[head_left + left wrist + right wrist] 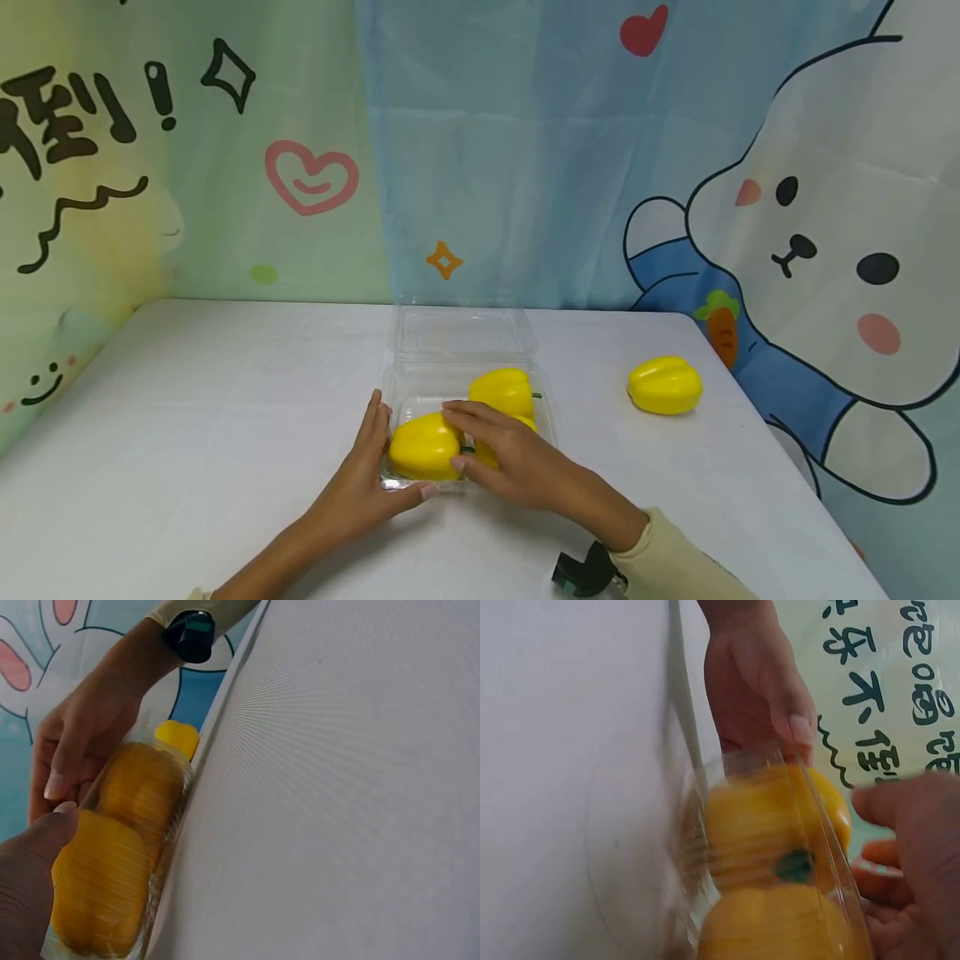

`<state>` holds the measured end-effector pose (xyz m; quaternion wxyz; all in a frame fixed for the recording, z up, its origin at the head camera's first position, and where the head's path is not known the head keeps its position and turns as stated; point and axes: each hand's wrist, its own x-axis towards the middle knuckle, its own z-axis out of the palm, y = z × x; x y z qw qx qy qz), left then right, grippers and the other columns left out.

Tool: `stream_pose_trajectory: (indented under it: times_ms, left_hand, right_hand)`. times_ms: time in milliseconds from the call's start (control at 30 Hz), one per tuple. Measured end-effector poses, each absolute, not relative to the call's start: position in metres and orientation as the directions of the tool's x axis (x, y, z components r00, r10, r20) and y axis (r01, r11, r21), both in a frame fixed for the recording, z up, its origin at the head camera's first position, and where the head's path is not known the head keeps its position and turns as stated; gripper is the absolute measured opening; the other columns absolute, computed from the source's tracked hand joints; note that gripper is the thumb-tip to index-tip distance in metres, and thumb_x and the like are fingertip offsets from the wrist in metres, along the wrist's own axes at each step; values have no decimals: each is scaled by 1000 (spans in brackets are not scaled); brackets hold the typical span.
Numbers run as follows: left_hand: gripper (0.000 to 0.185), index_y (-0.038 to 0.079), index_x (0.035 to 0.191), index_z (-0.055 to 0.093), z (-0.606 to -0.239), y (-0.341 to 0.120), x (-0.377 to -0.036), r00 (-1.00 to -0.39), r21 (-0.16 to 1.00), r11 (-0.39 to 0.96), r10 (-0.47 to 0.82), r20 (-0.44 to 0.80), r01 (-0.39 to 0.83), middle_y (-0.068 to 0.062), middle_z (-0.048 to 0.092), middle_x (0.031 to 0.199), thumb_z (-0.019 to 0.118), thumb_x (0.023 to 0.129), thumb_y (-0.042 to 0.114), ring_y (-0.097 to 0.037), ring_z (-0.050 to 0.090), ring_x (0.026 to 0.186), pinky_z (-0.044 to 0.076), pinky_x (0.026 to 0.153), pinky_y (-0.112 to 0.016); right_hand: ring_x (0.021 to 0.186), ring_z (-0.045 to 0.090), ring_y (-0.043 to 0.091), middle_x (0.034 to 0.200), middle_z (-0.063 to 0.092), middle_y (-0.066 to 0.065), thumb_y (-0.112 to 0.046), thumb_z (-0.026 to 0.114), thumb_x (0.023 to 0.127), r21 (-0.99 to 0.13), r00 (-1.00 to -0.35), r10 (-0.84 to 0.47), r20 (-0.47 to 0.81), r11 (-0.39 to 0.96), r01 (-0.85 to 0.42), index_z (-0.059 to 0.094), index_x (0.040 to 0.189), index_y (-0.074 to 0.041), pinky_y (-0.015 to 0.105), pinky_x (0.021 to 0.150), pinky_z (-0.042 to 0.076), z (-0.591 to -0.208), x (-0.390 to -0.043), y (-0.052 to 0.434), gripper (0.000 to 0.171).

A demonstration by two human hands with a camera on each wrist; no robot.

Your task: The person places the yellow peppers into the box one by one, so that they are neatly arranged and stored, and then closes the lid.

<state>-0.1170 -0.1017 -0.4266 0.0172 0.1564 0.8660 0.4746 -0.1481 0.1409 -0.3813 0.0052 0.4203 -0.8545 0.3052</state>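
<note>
A clear plastic clamshell box (411, 385) stands on the table with its lid (465, 333) folded back. Inside lie yellow bell peppers: one at the front left (422, 450), one at the back right (498, 388), and another partly hidden under my right hand. My left hand (367, 479) lies along the box's left side, fingers straight, thumb stretched across the front-left corner. Over the peppers reaches my right hand (513, 458), its fingertips at the front-left pepper's green-stemmed end. Through the box wall, two peppers (101, 889) show in the left wrist view.
One more yellow bell pepper (665, 386) lies on the white table (225, 400) to the right, near its right edge. A printed cartoon cloth (480, 167) hangs behind the table. A black wrist device (588, 571) sits at my right sleeve.
</note>
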Motion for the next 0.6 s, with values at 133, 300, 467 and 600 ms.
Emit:
stream_pose_trajectory:
  times_ms: [133, 300, 467, 600]
  left_hand:
    - [120, -2, 154, 5, -427, -102, -118, -949, 824, 502, 290, 124, 261, -4, -14, 161, 80, 76, 50, -33, 4, 145, 19, 109, -59]
    - [120, -2, 154, 5, -428, -102, -117, -949, 822, 505, 287, 127, 263, -1, -14, 161, 80, 76, 50, -32, 5, 145, 19, 110, -57]
    - [120, -3, 154, 6, -427, -102, -117, -950, 822, 506, 284, 126, 261, -3, -12, 161, 81, 75, 49, -30, 5, 146, 19, 110, -56]
    - [121, -2, 154, 6, -426, -102, -118, -953, 822, 510, 278, 119, 252, -6, -11, 162, 82, 75, 48, -30, 4, 146, 18, 111, -55]
  right_hand:
    - [134, 40, 19, 147, 44, 5, -26, 61, 97, -538, -608, -725, 325, 387, -749, 47, 143, -5, 39, 107, 35, -381, -150, 145, 52]
    - [132, 43, 18, 144, 48, 3, -17, 66, 93, -550, -599, -689, 408, 338, -764, 51, 141, -7, 39, 107, 37, -379, -154, 151, 52]
    - [130, 46, 24, 141, 50, 6, -8, 67, 89, -554, -604, -642, 472, 316, -770, 53, 139, -6, 43, 105, 39, -377, -160, 159, 52]
    - [129, 47, 24, 140, 51, 6, -6, 67, 89, -566, -623, -602, 499, 318, -761, 54, 137, -4, 43, 105, 39, -375, -166, 166, 50]
